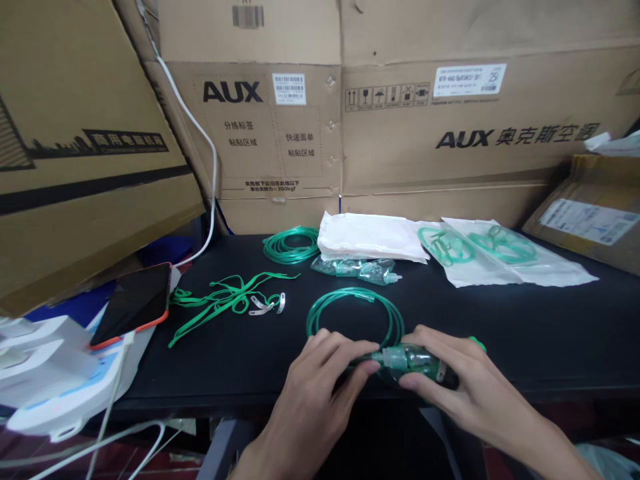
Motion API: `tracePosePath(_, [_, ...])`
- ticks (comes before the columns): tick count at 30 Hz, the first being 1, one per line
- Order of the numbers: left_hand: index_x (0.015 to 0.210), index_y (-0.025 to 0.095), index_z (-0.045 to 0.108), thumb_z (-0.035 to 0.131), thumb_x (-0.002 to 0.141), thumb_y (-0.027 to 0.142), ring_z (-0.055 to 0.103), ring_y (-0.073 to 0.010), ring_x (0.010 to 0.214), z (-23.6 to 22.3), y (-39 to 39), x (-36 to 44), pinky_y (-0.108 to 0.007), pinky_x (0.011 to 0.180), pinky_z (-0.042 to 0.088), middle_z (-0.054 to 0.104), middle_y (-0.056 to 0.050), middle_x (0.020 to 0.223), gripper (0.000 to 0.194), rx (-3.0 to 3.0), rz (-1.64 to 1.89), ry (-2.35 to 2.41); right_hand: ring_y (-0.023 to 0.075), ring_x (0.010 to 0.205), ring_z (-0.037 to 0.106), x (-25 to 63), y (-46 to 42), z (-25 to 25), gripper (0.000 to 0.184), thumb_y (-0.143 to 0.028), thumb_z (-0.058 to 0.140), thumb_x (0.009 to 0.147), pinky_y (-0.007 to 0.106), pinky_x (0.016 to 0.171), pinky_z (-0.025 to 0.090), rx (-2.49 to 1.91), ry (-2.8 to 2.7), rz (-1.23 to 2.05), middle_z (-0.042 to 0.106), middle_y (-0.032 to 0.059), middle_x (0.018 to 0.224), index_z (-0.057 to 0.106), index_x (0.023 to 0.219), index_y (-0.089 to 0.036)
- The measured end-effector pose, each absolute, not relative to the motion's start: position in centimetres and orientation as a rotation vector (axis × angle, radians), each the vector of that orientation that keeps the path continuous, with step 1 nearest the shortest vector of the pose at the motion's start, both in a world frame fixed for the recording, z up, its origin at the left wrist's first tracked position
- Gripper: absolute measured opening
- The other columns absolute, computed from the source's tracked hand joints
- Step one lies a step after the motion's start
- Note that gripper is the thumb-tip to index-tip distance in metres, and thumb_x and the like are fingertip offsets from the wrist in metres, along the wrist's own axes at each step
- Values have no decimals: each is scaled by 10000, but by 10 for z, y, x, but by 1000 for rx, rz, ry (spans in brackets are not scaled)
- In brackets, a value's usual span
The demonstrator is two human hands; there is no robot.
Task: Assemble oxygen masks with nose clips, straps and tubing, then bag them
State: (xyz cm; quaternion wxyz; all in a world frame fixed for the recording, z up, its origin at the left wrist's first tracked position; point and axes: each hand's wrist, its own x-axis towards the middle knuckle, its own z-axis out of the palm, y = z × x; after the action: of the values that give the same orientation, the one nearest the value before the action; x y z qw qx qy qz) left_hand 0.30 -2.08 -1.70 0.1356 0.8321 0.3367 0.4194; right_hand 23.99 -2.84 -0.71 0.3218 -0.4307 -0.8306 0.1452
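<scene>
My right hand (450, 373) is wrapped round a clear green oxygen mask (419, 360) near the front edge of the table. The mask's narrow connector points left. My left hand (330, 373) pinches the end of a green tube at that connector; whether the tube is pushed fully on cannot be told. The rest of the tubing (314, 313) lies in a loose coil just beyond my hands. A bit of green strap (477, 344) shows past my right hand, and a small metal strip is on the mask.
Green straps (225, 300) and metal nose clips (267, 305) lie left. Behind are another tubing coil (290, 245), white packets (373, 239), clear mask parts (355, 268) and bagged tubing (505, 253). A phone (135, 300) rests on a power strip (75, 400). Cardboard boxes (390, 153) wall the back.
</scene>
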Motion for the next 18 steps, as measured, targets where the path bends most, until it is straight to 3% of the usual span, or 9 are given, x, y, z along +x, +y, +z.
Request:
tracePosePath(3, [1180,262,619,610,1020,131,638,-197,880,-18,-22,3,-379,917,461,714,6,1002,208,2398,1229,1036,150,661,670,239,-29,-7,165,-393,656,980,241,602,486,-1162,-2199,336,709,-22,833,666,1047,-243])
tracePosePath(11, [1134,223,627,611,1025,134,650,-199,875,-23,-20,1,-370,867,471,719,-11,974,142,2468,1240,935,143,623,604,238,-30,-3,284,-455,604,1003,232,591,456,-1215,-2204,488,645,-38,718,642,839,-226])
tracePosePath(18, [1125,216,629,588,1033,107,657,-179,800,-22,-21,4,-345,818,476,737,-2,925,148,2509,1281,909,139,648,636,238,-31,0,177,-390,616,1005,221,638,483,-1150,-2200,543,682,-45,753,691,933,-247])
